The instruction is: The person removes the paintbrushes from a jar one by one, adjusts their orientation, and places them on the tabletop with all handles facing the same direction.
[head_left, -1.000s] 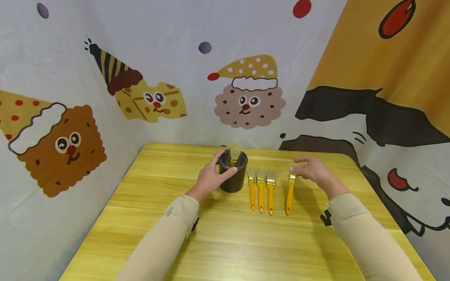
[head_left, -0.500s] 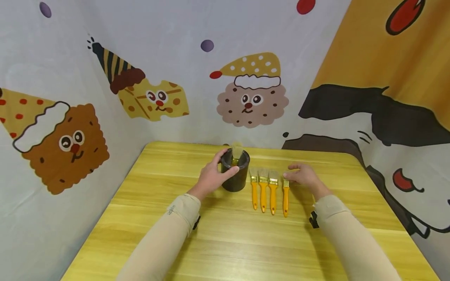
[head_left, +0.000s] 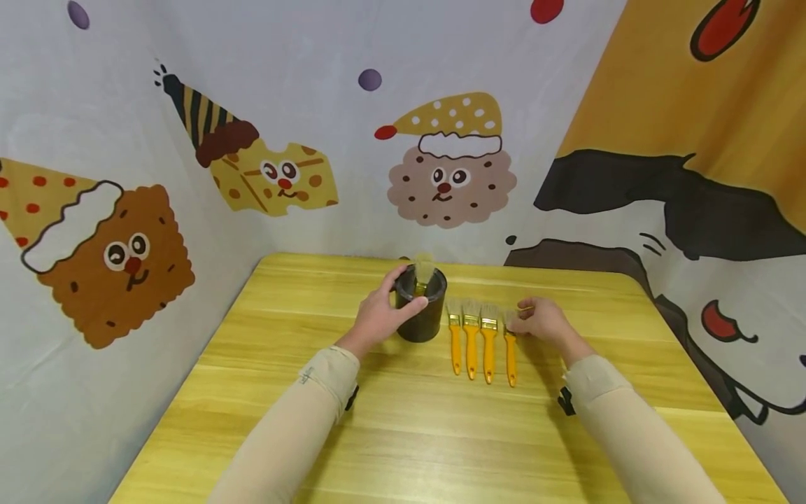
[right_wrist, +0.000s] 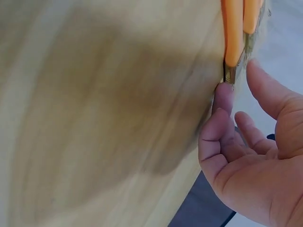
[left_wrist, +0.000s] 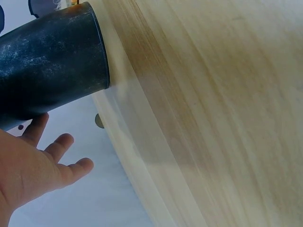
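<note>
My left hand [head_left: 380, 315] holds the black cylindrical cup [head_left: 420, 325] near its rim, thumb on the near side and fingers at the left. In the left wrist view, the other fingers [left_wrist: 71, 172] spread below the cup. One paintbrush [head_left: 423, 269] stands in the cup, bristles up. Right of it, several paintbrushes with orange handles lie side by side, bristles away from me, including a wide brush [head_left: 488, 343]. At the rightmost paintbrush [head_left: 511, 360], my right hand [head_left: 546, 323] has thumb and curled fingers about the bristle end, which they partly hide.
The wood-grain table [head_left: 403, 434] runs up to a white cartoon-printed cloth [head_left: 283, 84] at the back and left. On the right hangs a cloth part with orange and black shapes [head_left: 604, 185].
The rightmost paintbrush has moved left with my right hand and now lies nearer the row, more upright in view. My left hand stays on the cup.
</note>
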A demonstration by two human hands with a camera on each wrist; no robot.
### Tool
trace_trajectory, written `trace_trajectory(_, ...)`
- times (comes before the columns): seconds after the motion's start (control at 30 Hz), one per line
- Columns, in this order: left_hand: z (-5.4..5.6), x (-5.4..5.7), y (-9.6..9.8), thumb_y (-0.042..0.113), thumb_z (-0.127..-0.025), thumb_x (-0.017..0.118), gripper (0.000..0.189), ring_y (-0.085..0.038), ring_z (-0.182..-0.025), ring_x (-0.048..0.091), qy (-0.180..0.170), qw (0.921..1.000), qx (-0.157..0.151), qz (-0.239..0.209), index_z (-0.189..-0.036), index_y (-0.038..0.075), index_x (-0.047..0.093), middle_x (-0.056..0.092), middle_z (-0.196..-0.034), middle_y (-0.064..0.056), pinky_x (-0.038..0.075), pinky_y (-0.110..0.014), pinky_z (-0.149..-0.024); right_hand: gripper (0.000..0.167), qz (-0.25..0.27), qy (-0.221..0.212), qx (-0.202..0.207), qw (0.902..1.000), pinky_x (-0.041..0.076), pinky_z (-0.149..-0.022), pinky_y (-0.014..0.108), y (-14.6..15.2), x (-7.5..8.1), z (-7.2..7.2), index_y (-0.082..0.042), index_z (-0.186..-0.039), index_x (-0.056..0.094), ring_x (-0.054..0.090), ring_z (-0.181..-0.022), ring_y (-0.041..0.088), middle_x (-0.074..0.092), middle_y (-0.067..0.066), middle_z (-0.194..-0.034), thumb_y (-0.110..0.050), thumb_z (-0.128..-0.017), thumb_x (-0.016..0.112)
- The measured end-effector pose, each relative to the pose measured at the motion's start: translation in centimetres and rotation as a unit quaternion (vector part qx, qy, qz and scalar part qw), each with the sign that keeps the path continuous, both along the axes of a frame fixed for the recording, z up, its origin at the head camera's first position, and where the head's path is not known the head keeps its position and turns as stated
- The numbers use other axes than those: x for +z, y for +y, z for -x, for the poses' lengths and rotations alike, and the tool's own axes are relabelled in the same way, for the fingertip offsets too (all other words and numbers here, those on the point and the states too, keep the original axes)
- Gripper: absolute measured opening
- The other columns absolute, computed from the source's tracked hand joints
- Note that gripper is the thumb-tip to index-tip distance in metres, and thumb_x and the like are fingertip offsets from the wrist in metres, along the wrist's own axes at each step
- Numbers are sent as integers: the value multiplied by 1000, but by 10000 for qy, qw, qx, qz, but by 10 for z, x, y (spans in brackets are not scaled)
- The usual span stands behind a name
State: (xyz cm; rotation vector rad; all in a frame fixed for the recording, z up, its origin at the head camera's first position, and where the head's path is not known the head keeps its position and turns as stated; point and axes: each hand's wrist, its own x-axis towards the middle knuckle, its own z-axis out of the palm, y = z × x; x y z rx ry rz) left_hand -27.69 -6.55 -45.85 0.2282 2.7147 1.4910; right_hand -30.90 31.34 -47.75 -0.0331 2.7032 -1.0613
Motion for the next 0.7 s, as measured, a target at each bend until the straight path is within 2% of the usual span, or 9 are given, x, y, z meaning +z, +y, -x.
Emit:
trace_trajectory(0.07, 0, 0, 0, 87, -85, 65, 86, -43, -153, 46, 18, 10000, 19, 10, -157, 70, 20, 46, -168, -7, 45, -68, -115, 74, -177, 58, 75, 9998, 53, -109, 56, 0, -1, -1, 12, -151, 48, 61, -130, 48, 58, 36, -145, -24, -97, 82)
trace_trajectory(0.17, 1, 0, -1, 88, -84, 64, 87, -42, -153, 46, 33, 10000, 26, 32, -157, 69, 19, 46, -168, -5, 46, -68, -115, 75, -208, 103, 43, 9997, 48, -115, 60, -2, -4, -2, 10, -153, 47, 56, -136, 50, 56, 34, -150, -24, -96, 82)
trace_trajectory(0.37, 2, -2, 0, 90, -84, 63, 88, -42, -152, 47, 61, 10000, -17, 40, -158, 68, 20, 47, -167, -8, 47, -67, -114, 77, -120, 88, -60, 9999, 45, -118, 60, -8, -7, -2, 9, -155, 45, 53, -140, 50, 53, 34, -153, -23, -96, 82)
trace_trajectory(0.7, 2, -3, 0, 89, -85, 63, 88, -42, -151, 48, 110, 9999, -12, 49, -159, 67, 20, 48, -166, -7, 46, -67, -115, 75, -160, 111, 39, 9998, 43, -119, 62, -13, -6, -2, 6, -157, 45, 51, -140, 50, 54, 32, -153, -21, -98, 81)
